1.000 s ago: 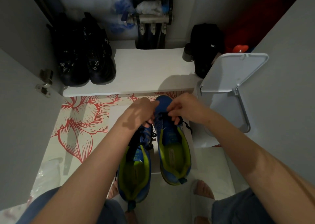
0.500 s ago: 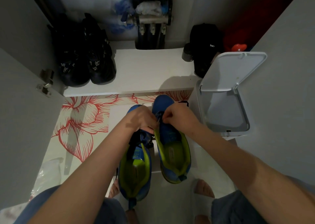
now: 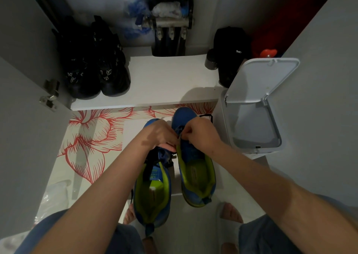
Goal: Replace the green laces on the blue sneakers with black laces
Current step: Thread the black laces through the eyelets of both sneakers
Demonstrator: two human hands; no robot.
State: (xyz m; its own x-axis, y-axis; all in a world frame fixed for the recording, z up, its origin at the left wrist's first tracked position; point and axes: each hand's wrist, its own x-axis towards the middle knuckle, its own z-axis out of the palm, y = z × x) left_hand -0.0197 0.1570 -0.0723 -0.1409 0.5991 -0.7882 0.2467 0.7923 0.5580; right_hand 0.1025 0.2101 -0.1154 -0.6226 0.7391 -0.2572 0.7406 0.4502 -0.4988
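Blue sneakers (image 3: 195,168), lime-lined, black lace (image 3: 208,116) trailing

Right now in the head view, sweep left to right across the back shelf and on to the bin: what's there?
Door hinge → pair of black shoes → bare white shelf → small dark jar → black bag → open white bin.

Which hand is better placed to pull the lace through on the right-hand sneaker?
Right. The right hand sits over the right sneaker, its grip pinching at the black lace. The left hand reaches across the left sneaker.
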